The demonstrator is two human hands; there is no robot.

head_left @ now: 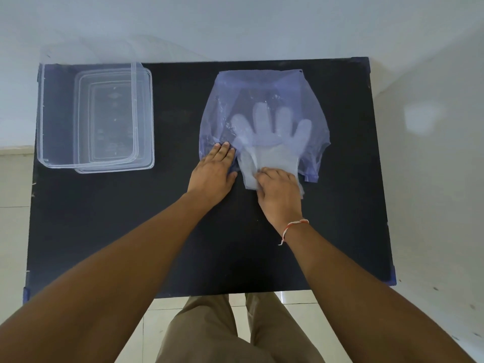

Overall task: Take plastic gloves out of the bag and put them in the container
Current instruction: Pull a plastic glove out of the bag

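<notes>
A thin blue plastic bag (pixel 264 85) lies flat at the back right of the black table. A stack of clear plastic gloves (pixel 272 132) shows through it, fingers pointing away from me, with the cuffs sticking out of the bag's near opening. My left hand (pixel 213 174) presses flat on the bag's near left corner, fingers together. My right hand (pixel 279 192) rests on the glove cuffs, fingers curled onto them. The clear plastic container (pixel 43 113) stands at the back left.
A clear lid (pixel 146 121) lies partly under or against the container's right side. The black table (pixel 131 231) ends at a white wall behind and drops to tiled floor at the front, where my trousers show.
</notes>
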